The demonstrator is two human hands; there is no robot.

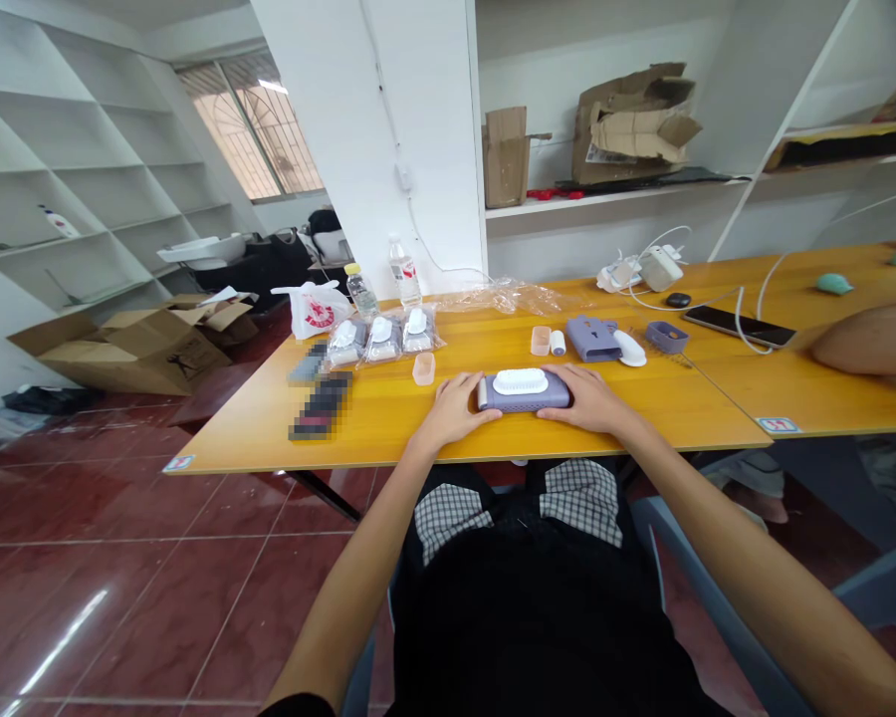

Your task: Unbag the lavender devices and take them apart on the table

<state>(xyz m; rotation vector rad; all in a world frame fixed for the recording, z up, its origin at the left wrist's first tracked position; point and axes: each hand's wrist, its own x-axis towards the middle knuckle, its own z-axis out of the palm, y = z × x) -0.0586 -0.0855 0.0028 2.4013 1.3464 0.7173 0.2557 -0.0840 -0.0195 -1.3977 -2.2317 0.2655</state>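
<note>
Left hand and right hand grasping opposite ends of purple case, white brush on top facing up; two-end hold probably keeps it level, close to the table's near edge. Beyond: pink cup beside white cylinder, purple shell, small purple tray, contents can't tell; to the left, another pink cup, then three clear bags, each with a purple-and-white item inside, likely kept bagged for protection

Left arm, right arm stretched forward, converging — left hand, right hand facing, curled inward, thumbs bodyward.
</note>
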